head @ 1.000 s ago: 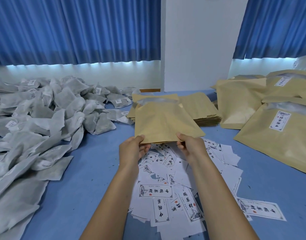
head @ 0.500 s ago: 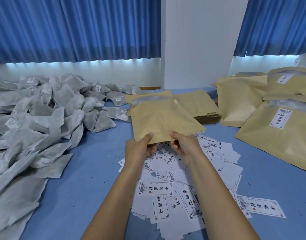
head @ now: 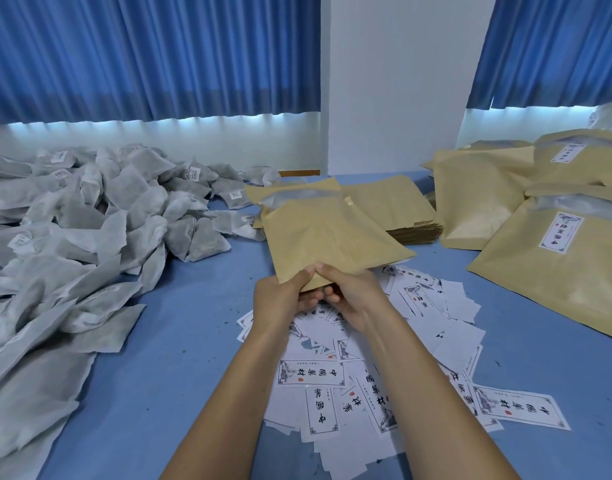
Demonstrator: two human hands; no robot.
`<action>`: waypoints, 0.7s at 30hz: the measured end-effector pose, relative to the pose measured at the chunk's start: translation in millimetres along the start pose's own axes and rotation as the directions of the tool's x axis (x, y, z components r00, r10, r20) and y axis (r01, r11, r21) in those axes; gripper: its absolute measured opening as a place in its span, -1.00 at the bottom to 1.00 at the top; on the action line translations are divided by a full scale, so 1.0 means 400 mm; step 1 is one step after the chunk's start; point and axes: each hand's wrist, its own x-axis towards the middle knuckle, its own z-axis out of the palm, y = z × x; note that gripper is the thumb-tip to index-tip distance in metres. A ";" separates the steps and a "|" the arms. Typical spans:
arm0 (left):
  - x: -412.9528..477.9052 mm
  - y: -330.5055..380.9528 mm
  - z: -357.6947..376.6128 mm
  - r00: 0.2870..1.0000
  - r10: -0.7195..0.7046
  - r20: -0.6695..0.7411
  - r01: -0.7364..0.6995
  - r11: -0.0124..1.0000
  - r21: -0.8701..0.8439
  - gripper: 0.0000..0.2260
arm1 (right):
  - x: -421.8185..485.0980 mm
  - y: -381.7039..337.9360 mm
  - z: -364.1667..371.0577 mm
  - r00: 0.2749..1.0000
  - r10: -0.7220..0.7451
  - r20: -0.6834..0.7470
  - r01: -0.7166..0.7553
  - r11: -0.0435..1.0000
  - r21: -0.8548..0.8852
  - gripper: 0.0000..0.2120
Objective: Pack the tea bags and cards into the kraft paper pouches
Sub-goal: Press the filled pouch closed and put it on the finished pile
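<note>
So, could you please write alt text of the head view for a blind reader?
The left hand and right hand grip the edge of a kraft paper pouch above scattered cards on a blue table. Tea bags are heaped left; filled pouches lie right.

Blue curtains [head: 152, 53] hang behind a blue tabletop [head: 180, 341], with a white pillar [head: 394, 81] between them

Left hand [head: 280, 303] and right hand [head: 357, 299] are bare, the forearms likewise (uncovered as far as the view reaches).
</note>
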 end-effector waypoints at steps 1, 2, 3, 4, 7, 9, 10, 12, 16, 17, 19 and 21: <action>0.000 -0.002 0.003 1.000 0.011 0.019 -0.011 0.999 0.044 -0.84 | 0.000 0.001 0.002 1.000 -0.010 -0.002 0.010 1.000 -0.010 -0.94; 0.001 -0.003 0.006 0.999 0.014 0.032 -0.017 0.995 0.095 -0.80 | 0.000 0.001 0.001 1.000 -0.017 -0.013 0.017 1.000 -0.015 -0.93; 0.002 -0.004 0.008 0.999 0.010 0.044 -0.016 0.989 0.148 -0.75 | 0.001 0.000 -0.001 0.999 -0.021 -0.033 0.020 1.000 -0.017 -0.91; 0.003 -0.005 0.009 0.998 0.006 0.055 -0.017 0.979 0.201 -0.70 | 0.002 -0.001 -0.003 0.998 -0.027 -0.057 0.026 0.999 -0.021 -0.90; 0.010 -0.002 0.007 0.998 0.039 0.047 -0.052 0.950 0.307 -0.66 | -0.001 -0.005 -0.007 0.997 -0.048 -0.068 0.045 0.998 -0.042 -0.90; 0.012 0.003 0.002 0.998 0.057 0.021 -0.060 0.951 0.304 -0.65 | -0.004 -0.008 -0.005 0.995 -0.079 -0.056 0.079 0.997 -0.014 -0.90; 0.014 0.006 -0.001 0.998 0.058 0.008 -0.058 0.956 0.287 -0.65 | -0.002 -0.011 -0.005 0.990 -0.118 -0.082 0.118 0.993 -0.006 -0.91; 0.015 0.009 -0.004 0.998 0.055 0.006 -0.054 0.963 0.265 -0.65 | 0.002 -0.017 -0.010 0.964 -0.206 -0.170 0.200 0.978 -0.052 -0.89; 0.011 0.013 0.003 0.998 0.063 0.019 -0.065 0.966 0.249 -0.64 | -0.001 -0.026 -0.013 0.962 -0.189 -0.195 0.191 0.981 -0.004 -0.94; 0.011 0.015 0.003 0.997 0.068 0.020 -0.071 0.969 0.239 -0.64 | -0.003 -0.029 -0.013 0.964 -0.185 -0.191 0.191 0.982 0.012 -0.94; 0.011 0.017 0.002 0.996 0.084 0.021 -0.086 0.968 0.237 -0.65 | -0.004 -0.037 -0.018 0.946 -0.218 -0.240 0.235 0.971 0.041 -0.93; 0.012 0.018 0.001 0.994 0.103 0.019 -0.105 0.955 0.277 -0.65 | 0.001 -0.043 -0.026 0.907 -0.262 -0.329 0.291 0.956 0.041 -0.91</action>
